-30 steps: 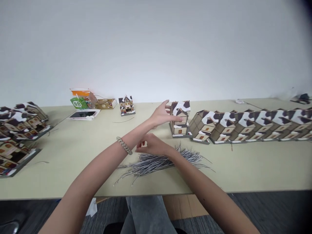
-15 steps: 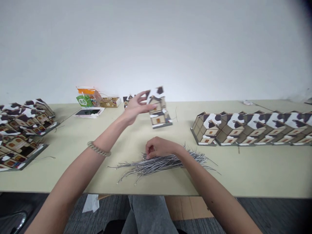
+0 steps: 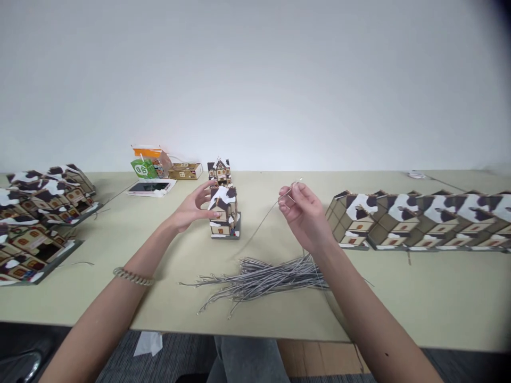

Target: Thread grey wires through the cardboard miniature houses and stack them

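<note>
My left hand [image 3: 194, 208] grips a small cardboard house [image 3: 225, 211] with a snowy brown roof, standing upright on the table [image 3: 419, 290]. My right hand [image 3: 301, 211] is raised to the right of it, fingertips pinched on one thin silver string [image 3: 266, 217] that trails down to the left. A loose pile of silver strings [image 3: 259, 276] lies on the table in front of both hands. To the right, touching one another, stands a row of several matching houses [image 3: 415, 221].
Stacks of flat-lying houses [image 3: 35, 213] fill the left end of the table. At the back stand a different small model house [image 3: 219, 169], a gold box [image 3: 184, 171], orange and green packaging [image 3: 146, 162] and a white tray [image 3: 150, 186].
My left hand carried a house from the row's left end to the middle and set it upright. My right hand rose from the string pile with one string pinched.
</note>
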Motion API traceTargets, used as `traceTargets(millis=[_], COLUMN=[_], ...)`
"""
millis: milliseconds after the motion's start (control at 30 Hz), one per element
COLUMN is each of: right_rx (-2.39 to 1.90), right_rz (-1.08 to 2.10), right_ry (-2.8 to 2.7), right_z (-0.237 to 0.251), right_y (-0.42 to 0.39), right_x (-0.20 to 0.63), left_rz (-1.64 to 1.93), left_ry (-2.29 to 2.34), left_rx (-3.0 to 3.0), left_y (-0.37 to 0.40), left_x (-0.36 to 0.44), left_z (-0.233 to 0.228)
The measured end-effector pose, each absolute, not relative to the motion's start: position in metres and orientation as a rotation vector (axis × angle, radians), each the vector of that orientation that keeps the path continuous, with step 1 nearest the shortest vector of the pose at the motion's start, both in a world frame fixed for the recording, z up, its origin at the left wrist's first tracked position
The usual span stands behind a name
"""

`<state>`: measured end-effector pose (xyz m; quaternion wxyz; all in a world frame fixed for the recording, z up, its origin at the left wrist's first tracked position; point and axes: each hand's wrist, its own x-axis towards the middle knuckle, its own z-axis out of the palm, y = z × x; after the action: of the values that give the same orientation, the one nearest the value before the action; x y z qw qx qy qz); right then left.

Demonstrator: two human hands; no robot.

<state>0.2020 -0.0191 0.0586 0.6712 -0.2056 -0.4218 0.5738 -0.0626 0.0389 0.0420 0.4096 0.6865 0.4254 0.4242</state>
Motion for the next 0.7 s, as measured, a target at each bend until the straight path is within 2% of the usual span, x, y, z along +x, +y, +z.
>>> traceTargets(millis=[233, 467, 600, 700], right_rx=[-0.53, -0.486, -0.494, -0.489], right_rz=[1.318, 1.31, 1.291, 1.275], right_ry=[-0.925, -0.826, -0.8, -0.785], right_z=[0.047, 0.043, 0.041, 0.04], right_y=[-0.016, -0.009, -0.006, -0.004], right_x=[0.194, 0.197, 0.2, 0.201], left_rz=[0.956, 1.393, 1.307, 1.308], left_ry=[1.024, 1.064, 0.953, 1.064], left_rx=[1.903, 2.365, 2.558, 2.515], left_y=[0.027, -0.004, -0.016, -0.021], left_x=[-0.064, -0.036, -0.017, -0.009], left_z=[0.042, 0.052, 0.039, 0.03])
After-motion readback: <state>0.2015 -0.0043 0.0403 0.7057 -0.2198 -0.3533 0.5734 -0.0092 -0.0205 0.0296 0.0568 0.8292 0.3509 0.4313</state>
